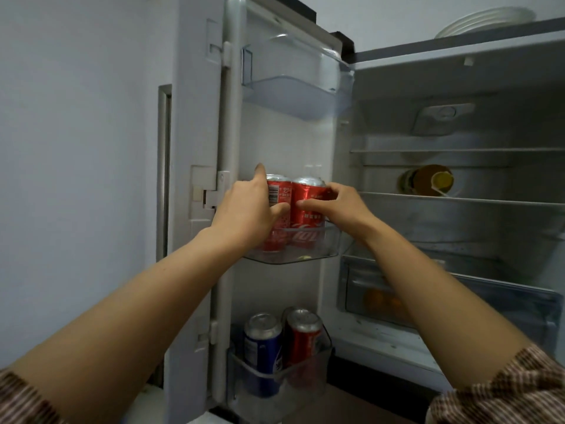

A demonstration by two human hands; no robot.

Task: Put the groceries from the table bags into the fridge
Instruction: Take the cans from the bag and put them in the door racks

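Note:
Two red cola cans stand side by side in the middle door shelf (305, 258) of the open fridge. My left hand (247, 209) grips the left red can (279, 192), thumb across its front and index finger raised beside its top. My right hand (339, 205) holds the right red can (307, 209), thumb on its front and fingers curled round its right side. Both cans stand upright with their bases inside the clear shelf.
The bottom door shelf (275, 377) holds a blue can (262, 341) and red cans (304, 335). The top door bin (293, 93) holds nothing. Inside, a bottle (428, 180) lies on a glass shelf and oranges (382, 301) sit in the crisper drawer. Plates (486, 21) rest on top of the fridge.

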